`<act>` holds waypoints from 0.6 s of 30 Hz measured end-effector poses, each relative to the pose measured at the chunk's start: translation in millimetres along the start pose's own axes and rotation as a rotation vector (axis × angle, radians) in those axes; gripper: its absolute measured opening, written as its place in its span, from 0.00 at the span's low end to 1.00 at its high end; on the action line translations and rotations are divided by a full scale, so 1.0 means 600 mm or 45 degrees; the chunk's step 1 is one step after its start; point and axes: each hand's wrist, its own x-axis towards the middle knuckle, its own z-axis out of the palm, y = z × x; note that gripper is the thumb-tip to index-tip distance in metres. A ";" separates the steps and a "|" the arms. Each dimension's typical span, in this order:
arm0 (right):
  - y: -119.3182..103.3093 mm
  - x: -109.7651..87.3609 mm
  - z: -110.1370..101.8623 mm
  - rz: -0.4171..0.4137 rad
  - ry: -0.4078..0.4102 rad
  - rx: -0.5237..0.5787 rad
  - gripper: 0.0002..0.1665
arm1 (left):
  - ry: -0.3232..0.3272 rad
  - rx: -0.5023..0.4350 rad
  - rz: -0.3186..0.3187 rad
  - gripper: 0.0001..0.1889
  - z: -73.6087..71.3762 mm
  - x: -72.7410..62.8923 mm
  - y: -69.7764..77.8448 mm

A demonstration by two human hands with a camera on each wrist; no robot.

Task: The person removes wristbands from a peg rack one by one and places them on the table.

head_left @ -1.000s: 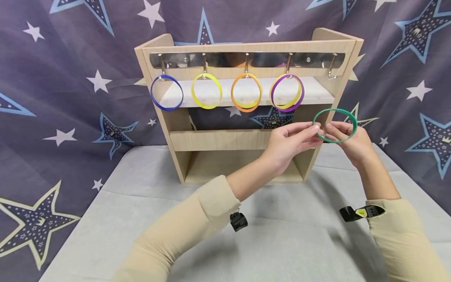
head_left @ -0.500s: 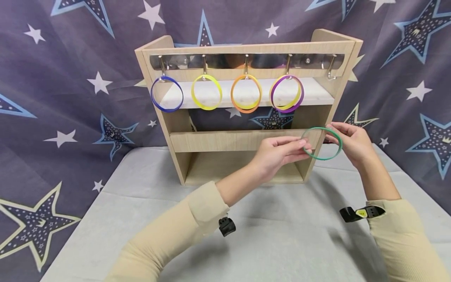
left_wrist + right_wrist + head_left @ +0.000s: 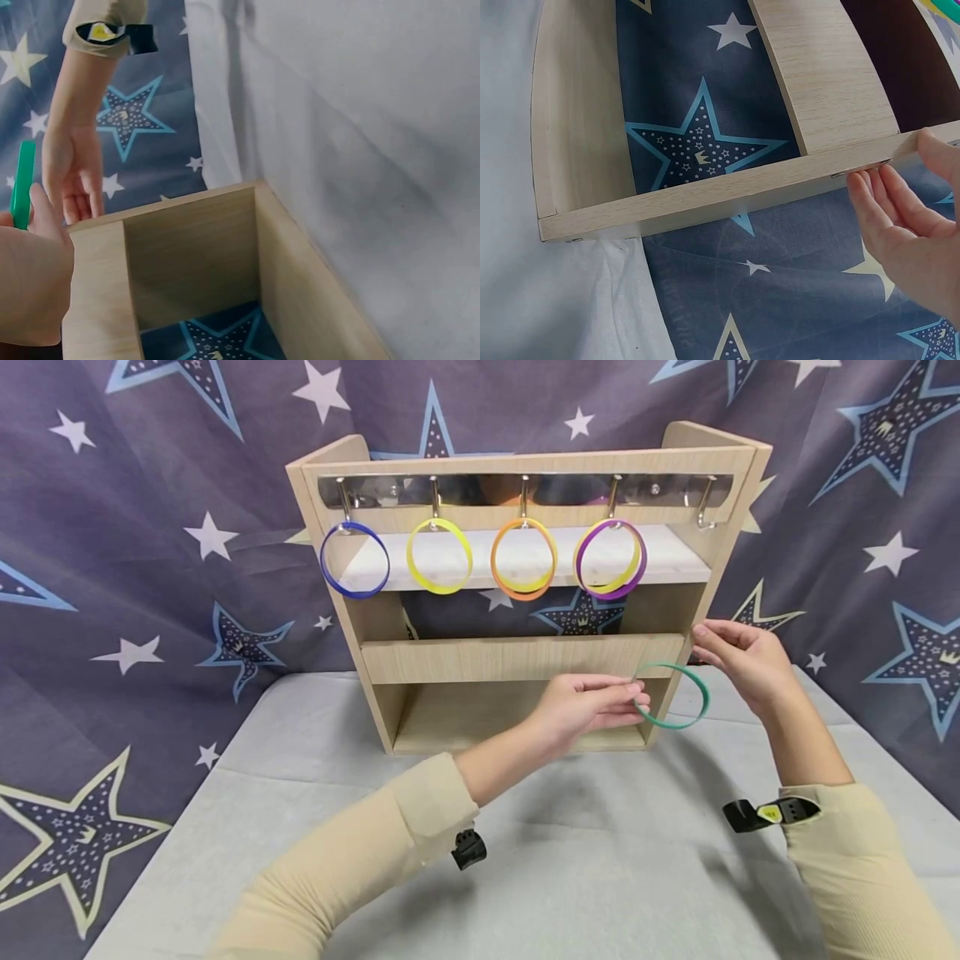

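My left hand (image 3: pixel 581 714) pinches a thin green ring (image 3: pixel 704 692) between thumb and fingers, low in front of the shelf's right side. Edge-on, the same green ring (image 3: pixel 23 184) shows at the far left of the left wrist view. With thumb and fingertips my right hand (image 3: pixel 750 667) holds the right side panel of the wooden shelf (image 3: pixel 480 660). In the right wrist view that hand (image 3: pixel 915 232) has its thumb at the panel's edge and its fingers against the outer face.
A metal hook rail (image 3: pixel 480 489) runs along the shelf's top. Blue (image 3: pixel 389 564), yellow (image 3: pixel 470 560), orange (image 3: pixel 494 564) and purple (image 3: pixel 643 564) rings hang from its hooks. The rightmost hook (image 3: pixel 703 514) bears none. A grey cloth (image 3: pixel 600 860) lies under the shelf, before a starry curtain (image 3: pixel 150 568).
My left hand has drawn the green ring away from the right hand, down and to the left. The right hand stays at the side panel.
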 end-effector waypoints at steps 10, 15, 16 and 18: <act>0.001 -0.002 0.001 0.004 0.004 -0.016 0.09 | 0.025 0.070 -0.086 0.14 -0.010 -0.001 -0.026; 0.000 -0.001 0.002 0.017 0.018 -0.017 0.08 | 0.027 0.053 -0.121 0.14 -0.016 0.000 -0.040; -0.001 -0.001 0.001 0.019 0.018 -0.011 0.08 | 0.024 0.060 -0.121 0.15 -0.017 0.000 -0.042; -0.001 0.000 0.001 0.018 0.013 0.002 0.09 | 0.024 0.077 -0.124 0.15 -0.019 0.001 -0.048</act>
